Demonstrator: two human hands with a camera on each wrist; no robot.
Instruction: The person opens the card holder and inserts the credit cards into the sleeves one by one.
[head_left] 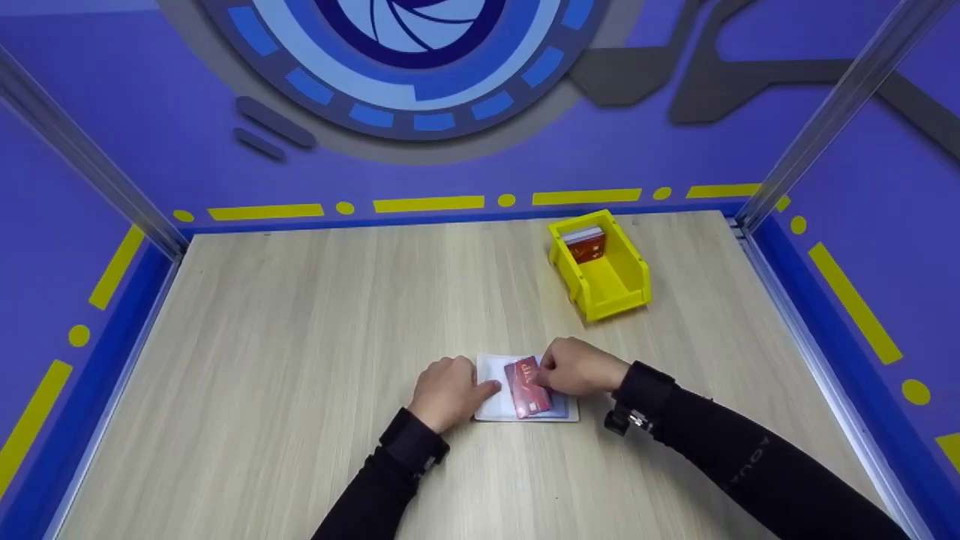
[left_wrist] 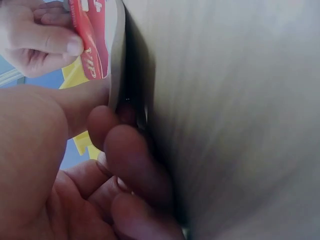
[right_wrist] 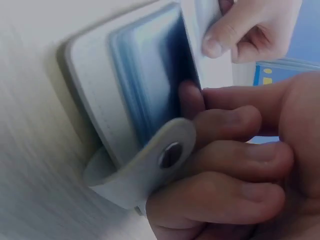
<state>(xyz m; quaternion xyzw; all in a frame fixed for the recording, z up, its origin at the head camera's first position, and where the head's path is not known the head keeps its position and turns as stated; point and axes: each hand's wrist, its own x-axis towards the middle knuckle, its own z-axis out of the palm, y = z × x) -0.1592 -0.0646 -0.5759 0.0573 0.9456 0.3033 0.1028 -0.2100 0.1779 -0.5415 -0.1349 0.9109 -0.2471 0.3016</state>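
A white card holder (head_left: 491, 406) with clear plastic sleeves lies opened out on the wooden table. My left hand (head_left: 448, 390) grips its left edge, thumb on top and fingertips at the underside in the left wrist view. Over the holder's middle, my right hand (head_left: 579, 366) pinches a red card (head_left: 525, 390) marked VIP, which lies slightly tilted across the pages. The right wrist view shows the holder's strap (right_wrist: 142, 172) with a metal snap (right_wrist: 171, 155) beside my curled right fingers, and a stack of bluish sleeves (right_wrist: 145, 75). Whether the card's edge is inside a sleeve, I cannot tell.
A yellow bin (head_left: 619, 306) stands at the back right of the table (head_left: 300, 337). Several cards (head_left: 588, 247), a red one in front, lean against its back end. Blue panels with metal posts (head_left: 817, 112) enclose the back and sides.
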